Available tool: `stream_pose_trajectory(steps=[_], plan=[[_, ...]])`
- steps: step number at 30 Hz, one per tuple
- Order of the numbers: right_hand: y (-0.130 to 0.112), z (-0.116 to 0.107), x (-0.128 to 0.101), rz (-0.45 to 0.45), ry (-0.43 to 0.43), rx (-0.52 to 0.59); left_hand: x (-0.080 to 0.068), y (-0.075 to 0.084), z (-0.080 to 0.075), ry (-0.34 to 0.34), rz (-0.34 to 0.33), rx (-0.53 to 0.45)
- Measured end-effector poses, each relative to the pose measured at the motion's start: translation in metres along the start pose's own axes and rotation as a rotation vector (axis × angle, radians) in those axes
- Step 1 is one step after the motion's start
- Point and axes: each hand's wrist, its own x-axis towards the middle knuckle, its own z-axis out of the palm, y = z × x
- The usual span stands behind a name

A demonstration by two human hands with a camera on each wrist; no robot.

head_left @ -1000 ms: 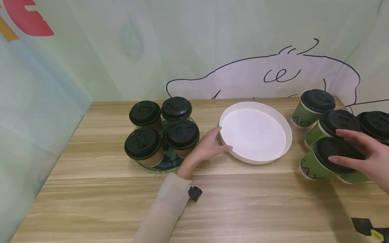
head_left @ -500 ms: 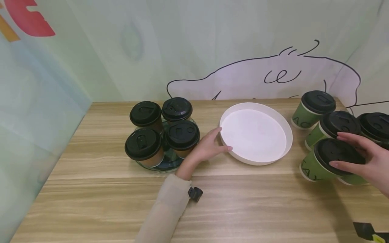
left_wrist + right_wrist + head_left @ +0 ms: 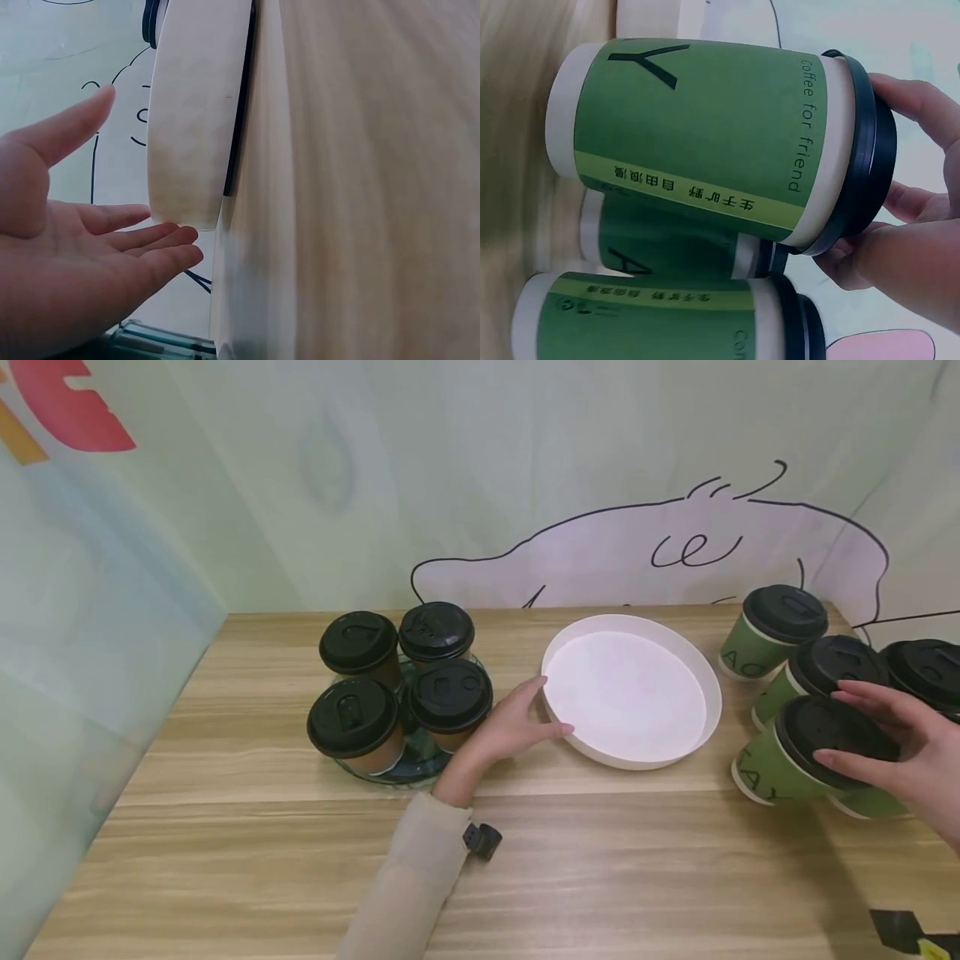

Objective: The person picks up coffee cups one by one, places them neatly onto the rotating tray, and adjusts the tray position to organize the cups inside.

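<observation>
My right hand (image 3: pixel 836 727) grips the black lid of the nearest green paper cup (image 3: pixel 772 768) from above, fingers curled round its rim. The cup leans a little to the left. In the right wrist view the same green cup (image 3: pixel 705 135) fills the frame, with my right hand (image 3: pixel 900 187) wrapped on its lid. A round white tray (image 3: pixel 705 681) lies on the table's middle. My left hand (image 3: pixel 551 703) rests open against the tray's left rim, fingers straight. The left wrist view shows the white tray (image 3: pixel 195 112) edge-on beside my left hand (image 3: pixel 112 225).
Several brown cups with black lids (image 3: pixel 352 718) stand on a round glass stand (image 3: pixel 420 760) at the left. More green cups (image 3: pixel 772 622) (image 3: pixel 817 672) (image 3: pixel 930 668) crowd the right edge behind the held one. A wall closes off the wooden table (image 3: pixel 600 860) at the back.
The green cup under my right hand has shifted slightly to the left. My left hand has stayed at the tray's rim.
</observation>
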Motion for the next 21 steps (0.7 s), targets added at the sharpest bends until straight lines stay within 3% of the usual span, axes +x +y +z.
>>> stream_pose_trajectory(steps=[3, 10, 17, 21], plan=[[-0.007, 0.001, 0.003, -0.014, -0.002, 0.010, -0.001, 0.000, 0.000, -0.004, 0.004, 0.004], [-0.024, 0.000, 0.014, 0.007, -0.031, -0.093, 0.000, -0.001, 0.000, -0.009, 0.004, 0.007], [-0.043, 0.005, 0.031, -0.042, -0.039, -0.008, 0.000, -0.001, 0.000, -0.011, 0.000, 0.018], [-0.057, 0.011, 0.038, 0.013, -0.061, -0.005, 0.000, -0.001, 0.000, -0.010, 0.016, 0.024]])
